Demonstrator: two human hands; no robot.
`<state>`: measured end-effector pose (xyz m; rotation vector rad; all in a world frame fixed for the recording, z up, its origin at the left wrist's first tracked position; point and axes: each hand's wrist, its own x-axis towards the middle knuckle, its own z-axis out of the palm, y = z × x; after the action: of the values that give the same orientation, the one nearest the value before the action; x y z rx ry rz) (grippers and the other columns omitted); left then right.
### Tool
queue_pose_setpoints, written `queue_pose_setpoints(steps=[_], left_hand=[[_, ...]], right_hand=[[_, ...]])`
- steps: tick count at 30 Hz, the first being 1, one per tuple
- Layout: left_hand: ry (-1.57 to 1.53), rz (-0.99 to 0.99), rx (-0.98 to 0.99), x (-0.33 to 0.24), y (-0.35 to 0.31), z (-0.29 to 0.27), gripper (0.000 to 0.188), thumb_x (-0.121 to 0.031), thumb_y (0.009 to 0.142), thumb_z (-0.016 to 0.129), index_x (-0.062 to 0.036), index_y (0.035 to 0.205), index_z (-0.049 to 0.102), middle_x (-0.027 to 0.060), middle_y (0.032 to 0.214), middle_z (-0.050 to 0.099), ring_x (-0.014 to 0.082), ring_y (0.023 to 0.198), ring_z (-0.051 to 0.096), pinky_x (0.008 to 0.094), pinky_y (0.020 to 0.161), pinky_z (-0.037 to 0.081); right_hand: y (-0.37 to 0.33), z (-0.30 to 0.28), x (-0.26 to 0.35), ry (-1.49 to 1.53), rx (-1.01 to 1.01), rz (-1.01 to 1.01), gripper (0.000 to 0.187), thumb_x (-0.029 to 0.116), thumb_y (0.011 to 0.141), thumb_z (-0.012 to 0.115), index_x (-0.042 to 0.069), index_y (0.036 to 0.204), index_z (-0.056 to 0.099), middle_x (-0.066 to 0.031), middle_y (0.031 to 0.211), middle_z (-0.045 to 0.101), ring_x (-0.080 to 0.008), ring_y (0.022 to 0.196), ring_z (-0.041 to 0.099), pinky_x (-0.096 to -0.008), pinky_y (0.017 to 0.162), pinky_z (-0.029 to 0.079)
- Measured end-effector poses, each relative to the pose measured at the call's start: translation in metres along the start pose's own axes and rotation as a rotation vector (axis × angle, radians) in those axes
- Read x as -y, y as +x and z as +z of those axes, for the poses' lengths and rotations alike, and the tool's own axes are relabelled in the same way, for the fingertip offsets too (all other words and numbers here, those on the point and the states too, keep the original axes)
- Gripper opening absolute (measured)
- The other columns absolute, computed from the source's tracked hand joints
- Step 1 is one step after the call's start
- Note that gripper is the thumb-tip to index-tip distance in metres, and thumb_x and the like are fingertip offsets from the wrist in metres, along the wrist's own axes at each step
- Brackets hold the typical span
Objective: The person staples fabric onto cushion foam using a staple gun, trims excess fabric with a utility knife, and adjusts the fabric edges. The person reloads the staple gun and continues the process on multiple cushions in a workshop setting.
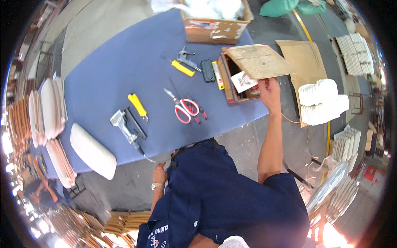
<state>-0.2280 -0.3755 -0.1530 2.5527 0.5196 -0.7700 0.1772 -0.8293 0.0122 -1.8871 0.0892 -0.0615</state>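
Note:
My right hand (269, 94) is at the near right edge of a cardboard box (243, 94), its fingers closed at the edge of the raised flap (260, 60). The fingertips are partly hidden there. Beneath the flap a white printed card (243, 82) sticks out of the box; the rest of the contents is mostly dark. My left hand (159, 173), with a watch at the wrist, hangs low beside the table's front edge, near the hose of a staple gun (124, 126). Its fingers show too little to read.
On the blue table (99, 82) lie red-handled scissors (187, 110), dark pliers (200, 109), yellow-handled tools (137, 105), an air blow gun (188, 60) and a black case (208, 71). A carton with white stuffing (215, 31) stands behind. Pale cushion-like pieces (93, 151) are at left.

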Motion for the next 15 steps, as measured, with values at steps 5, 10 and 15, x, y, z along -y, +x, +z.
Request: queue_pose_setpoints(steps=[5,10,15], left_hand=[[-0.450,0.641,-0.026,-0.248,0.075,-0.197,0.040,-0.029,0.096,0.070,-0.0076,0.130,0.069,0.0170,0.123,0.072,0.0322,0.110,0.071,0.0403,0.094,0.055],[-0.776,0.872,0.408,-0.418,0.151,-0.212,0.067,-0.023,0.097,0.071,-0.0005,0.153,0.042,0.0211,0.131,0.067,0.0274,0.115,0.068,0.0392,0.098,0.053],[-0.328,1.102,0.352,-0.468,0.180,-0.215,0.069,-0.009,0.093,0.073,-0.0110,0.155,0.044,0.0142,0.135,0.066,0.0232,0.111,0.069,0.0360,0.092,0.057]], right_hand=[[-0.015,-0.015,0.005,0.061,0.182,0.141,0.021,0.016,0.105,0.061,-0.001,0.117,0.066,-0.0041,0.088,0.070,-0.0090,0.074,0.064,-0.0259,0.063,0.053],[-0.003,-0.010,0.007,0.143,0.266,0.124,0.021,0.018,0.105,0.060,0.000,0.114,0.069,-0.0007,0.081,0.066,-0.0080,0.068,0.060,-0.0263,0.061,0.052],[0.003,-0.019,0.011,0.336,0.041,0.271,0.026,0.022,0.108,0.054,0.001,0.115,0.067,-0.0005,0.080,0.066,-0.0059,0.062,0.057,-0.0249,0.056,0.049]])
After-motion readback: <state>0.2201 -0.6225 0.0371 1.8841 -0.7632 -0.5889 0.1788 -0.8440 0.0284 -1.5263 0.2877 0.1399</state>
